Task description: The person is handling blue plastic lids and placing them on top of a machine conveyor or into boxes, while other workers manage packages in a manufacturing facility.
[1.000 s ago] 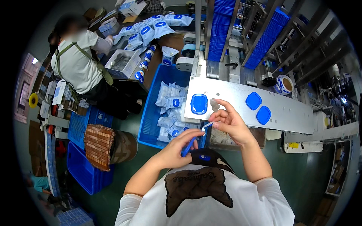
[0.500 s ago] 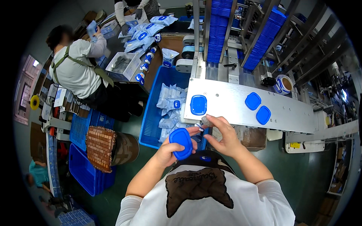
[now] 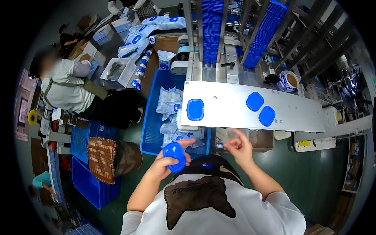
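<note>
My left hand (image 3: pixel 158 167) grips a blue plastic lid (image 3: pixel 174 157), thumb across its face and index finger stretched out past it. To its right, my right hand (image 3: pixel 241 149) has thumb and fingers drawn together at a small white-and-blue piece (image 3: pixel 220 145), too small to name. Both hands are in front of a metal plate (image 3: pixel 231 117), apart from it. One blue lid (image 3: pixel 195 109) lies near the plate's left end. Farther right are two more, an upper lid (image 3: pixel 255 101) and a lower lid (image 3: pixel 267 116), close together.
Below the plate's left end stands a blue crate (image 3: pixel 147 135) with several soft packs (image 3: pixel 169 105). Tall stacks of blue lids (image 3: pixel 211 35) fill metal racks behind the plate. A cardboard box (image 3: pixel 263 140) sits under it. A co-worker (image 3: pixel 68 92) stands at a table on the left.
My hands have drawn apart: the right moved away to the right with the small piece, the left shifted down and left with its lid, now more tilted. The view has shifted slightly.
</note>
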`<state>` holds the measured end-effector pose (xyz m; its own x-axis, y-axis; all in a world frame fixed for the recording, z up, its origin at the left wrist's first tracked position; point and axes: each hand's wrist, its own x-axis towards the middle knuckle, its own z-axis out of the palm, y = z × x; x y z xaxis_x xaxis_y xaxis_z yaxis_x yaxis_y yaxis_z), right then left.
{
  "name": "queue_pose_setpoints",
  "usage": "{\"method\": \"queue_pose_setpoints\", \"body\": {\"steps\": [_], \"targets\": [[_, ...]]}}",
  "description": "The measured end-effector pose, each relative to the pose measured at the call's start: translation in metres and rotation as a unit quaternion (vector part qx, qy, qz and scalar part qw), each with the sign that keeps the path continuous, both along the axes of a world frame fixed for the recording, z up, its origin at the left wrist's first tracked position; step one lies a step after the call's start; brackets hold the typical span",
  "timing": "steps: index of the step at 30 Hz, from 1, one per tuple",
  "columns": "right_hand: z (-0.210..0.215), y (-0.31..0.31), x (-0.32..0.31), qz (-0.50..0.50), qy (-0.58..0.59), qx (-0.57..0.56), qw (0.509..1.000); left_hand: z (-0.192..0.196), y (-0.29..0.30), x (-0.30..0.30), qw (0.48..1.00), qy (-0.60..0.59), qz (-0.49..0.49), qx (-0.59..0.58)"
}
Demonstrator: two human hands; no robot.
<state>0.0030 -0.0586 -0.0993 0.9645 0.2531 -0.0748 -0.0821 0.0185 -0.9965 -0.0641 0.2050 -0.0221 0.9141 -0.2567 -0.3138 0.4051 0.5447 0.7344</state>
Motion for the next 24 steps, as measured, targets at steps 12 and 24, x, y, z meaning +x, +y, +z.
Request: {"method": "queue_pose_setpoints", "body": {"steps": [12, 24], "targets": [[-0.256, -0.098, 0.032, -0.345, 0.328, 0.012, 0.879, -0.019, -0.007, -0.008, 0.986, 0.096, 0.133, -0.012], [-0.333, -0.163, 0.098, -0.278, 0.384, -0.001, 0.881, -0.016, -0.023, -0.018, 0.971, 0.142, 0.19, -0.006]]}}
